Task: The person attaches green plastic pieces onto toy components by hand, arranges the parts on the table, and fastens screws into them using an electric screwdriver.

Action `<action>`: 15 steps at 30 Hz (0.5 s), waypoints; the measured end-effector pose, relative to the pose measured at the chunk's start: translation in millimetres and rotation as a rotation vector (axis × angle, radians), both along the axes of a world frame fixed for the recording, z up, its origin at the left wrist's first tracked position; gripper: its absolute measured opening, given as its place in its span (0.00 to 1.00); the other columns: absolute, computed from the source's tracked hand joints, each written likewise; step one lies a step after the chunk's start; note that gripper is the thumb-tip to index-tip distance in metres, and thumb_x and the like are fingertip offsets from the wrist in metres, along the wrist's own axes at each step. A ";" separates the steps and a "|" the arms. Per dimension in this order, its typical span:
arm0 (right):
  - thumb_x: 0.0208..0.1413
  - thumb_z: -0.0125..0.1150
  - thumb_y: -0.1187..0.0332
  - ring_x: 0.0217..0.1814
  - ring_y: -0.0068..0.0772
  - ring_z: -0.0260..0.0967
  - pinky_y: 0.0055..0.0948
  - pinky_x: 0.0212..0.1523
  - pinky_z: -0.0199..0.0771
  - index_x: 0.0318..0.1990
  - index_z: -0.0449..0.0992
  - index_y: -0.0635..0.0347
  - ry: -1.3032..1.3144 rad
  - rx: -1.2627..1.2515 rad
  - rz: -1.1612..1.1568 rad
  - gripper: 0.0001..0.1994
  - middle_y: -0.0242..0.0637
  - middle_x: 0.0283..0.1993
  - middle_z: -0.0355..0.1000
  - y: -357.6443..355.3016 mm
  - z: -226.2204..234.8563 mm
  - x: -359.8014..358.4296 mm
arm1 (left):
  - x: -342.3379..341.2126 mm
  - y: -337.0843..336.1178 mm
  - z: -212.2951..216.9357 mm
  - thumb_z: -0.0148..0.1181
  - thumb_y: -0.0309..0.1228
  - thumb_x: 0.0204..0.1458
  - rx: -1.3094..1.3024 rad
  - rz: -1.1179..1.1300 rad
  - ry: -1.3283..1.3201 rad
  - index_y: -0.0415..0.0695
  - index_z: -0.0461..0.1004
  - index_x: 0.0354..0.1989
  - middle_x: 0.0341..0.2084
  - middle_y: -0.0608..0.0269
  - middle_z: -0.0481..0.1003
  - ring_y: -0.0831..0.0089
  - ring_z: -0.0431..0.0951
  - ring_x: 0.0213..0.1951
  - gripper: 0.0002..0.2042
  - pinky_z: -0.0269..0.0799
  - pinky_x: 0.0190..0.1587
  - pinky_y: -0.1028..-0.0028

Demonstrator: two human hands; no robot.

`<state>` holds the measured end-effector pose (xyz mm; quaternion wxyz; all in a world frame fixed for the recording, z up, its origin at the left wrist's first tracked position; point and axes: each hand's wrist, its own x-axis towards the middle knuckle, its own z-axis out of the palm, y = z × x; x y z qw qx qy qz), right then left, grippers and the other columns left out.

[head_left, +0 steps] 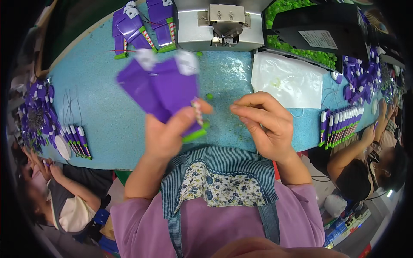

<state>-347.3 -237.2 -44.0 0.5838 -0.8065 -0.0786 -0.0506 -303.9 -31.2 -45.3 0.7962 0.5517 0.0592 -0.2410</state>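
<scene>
My left hand (165, 133) is closed round the lower ends of at least two flat purple pieces (174, 84), fanned out and blurred by motion. They have white tops with dark dots, a green strip at the bottom and a red-and-white striped edge. To the right, my right hand (266, 122) hovers over the table with thumb and fingertips pinched together. Whatever is between those fingertips, if anything, is too small to make out. A small green bead (209, 96) lies between the hands.
Similar purple pieces (134, 30) lie at the far left of the blue table (112, 103). A metal machine (220, 28) stands ahead, beside a tray of green beads (301, 49) and a white plastic sheet (286, 81). Finished-looking rows (342, 124) and co-workers flank both sides.
</scene>
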 end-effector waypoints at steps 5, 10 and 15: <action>0.43 0.64 0.83 0.35 0.39 0.73 0.29 0.34 0.72 0.38 0.75 0.70 -0.227 -0.121 -0.020 0.12 0.46 0.36 0.75 7.1 -1.2 -3.5 | -15.2 -27.8 -3.2 0.63 0.28 0.52 0.072 -0.171 0.060 0.39 0.71 0.40 0.31 0.67 0.74 0.82 0.73 0.33 0.10 0.70 0.35 0.80; 0.42 0.66 0.82 0.34 0.39 0.72 0.29 0.34 0.71 0.36 0.75 0.69 -0.197 -0.079 -0.107 0.11 0.45 0.35 0.75 11.8 -3.8 -8.3 | -13.9 -29.5 -4.8 0.63 0.26 0.51 -0.076 -0.128 0.192 0.40 0.72 0.40 0.32 0.69 0.74 0.82 0.73 0.35 0.10 0.70 0.36 0.80; 0.40 0.68 0.80 0.35 0.40 0.72 0.31 0.35 0.71 0.34 0.75 0.67 -0.139 -0.056 -0.052 0.12 0.43 0.36 0.75 2.7 -3.4 -5.9 | -14.5 -32.7 -7.7 0.60 0.25 0.53 -0.142 -0.158 0.233 0.40 0.72 0.41 0.34 0.66 0.75 0.80 0.74 0.36 0.09 0.71 0.37 0.79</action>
